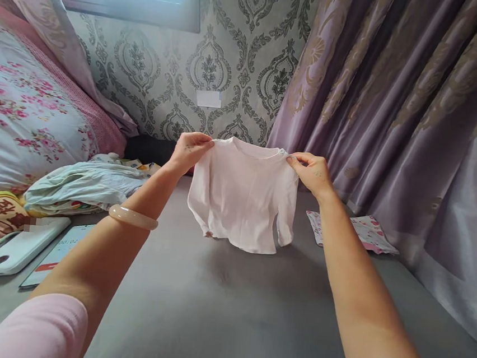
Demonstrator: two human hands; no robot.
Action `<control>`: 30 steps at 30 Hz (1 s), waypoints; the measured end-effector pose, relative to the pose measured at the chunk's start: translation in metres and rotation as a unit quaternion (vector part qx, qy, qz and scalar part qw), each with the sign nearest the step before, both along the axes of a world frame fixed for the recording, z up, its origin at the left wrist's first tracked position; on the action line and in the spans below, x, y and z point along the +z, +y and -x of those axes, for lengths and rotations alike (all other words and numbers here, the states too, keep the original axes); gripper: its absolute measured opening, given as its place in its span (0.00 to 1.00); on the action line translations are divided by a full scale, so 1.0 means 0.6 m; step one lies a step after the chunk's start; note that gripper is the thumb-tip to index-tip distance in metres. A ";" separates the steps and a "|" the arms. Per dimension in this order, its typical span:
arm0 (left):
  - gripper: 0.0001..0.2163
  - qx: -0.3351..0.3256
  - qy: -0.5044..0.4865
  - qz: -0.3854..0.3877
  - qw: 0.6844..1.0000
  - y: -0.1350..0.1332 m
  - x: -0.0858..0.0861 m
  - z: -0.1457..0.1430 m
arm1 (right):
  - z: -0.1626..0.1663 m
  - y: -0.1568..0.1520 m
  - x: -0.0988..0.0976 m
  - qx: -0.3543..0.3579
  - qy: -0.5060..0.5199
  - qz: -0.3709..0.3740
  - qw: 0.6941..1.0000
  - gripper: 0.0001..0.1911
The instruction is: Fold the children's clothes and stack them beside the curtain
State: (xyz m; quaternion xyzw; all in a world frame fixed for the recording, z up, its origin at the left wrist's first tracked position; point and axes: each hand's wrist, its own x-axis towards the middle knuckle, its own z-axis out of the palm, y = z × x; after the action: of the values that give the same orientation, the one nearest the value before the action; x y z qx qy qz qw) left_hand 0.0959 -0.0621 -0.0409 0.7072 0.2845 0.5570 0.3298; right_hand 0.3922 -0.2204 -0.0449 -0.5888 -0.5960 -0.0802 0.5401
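Observation:
A small pale pink long-sleeved shirt (247, 197) hangs upright above the grey bed sheet (225, 313), stretched between my two hands. My left hand (191, 149) pinches its left shoulder between thumb and fingers. At the other shoulder, beside a small button near the neckline, my right hand (311, 172) pinches the fabric. Both sleeves dangle at the sides, and the hem hangs just over the sheet or brushes it; I cannot tell which. A pale bangle (133, 218) circles my left forearm.
Folded floral cloth (368, 234) lies at right, partly behind my right forearm. To the left are crumpled light-green clothes (83, 186), a floral pillow (30, 108), a white power bank (21, 248) and a phone (60, 254). Purple curtains (376, 102) hang along the right side.

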 end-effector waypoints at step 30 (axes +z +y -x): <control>0.12 -0.144 -0.031 0.029 0.989 -0.049 0.055 0.032 | 0.048 -0.060 0.052 0.115 0.135 0.090 0.980 0.27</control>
State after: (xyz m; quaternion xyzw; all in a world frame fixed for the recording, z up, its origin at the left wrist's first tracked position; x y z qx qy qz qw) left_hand 0.0765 -0.0916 -0.0079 0.7130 0.1854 0.5169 0.4360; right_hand 0.3636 -0.2563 -0.0137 -0.5680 -0.5862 0.1163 0.5659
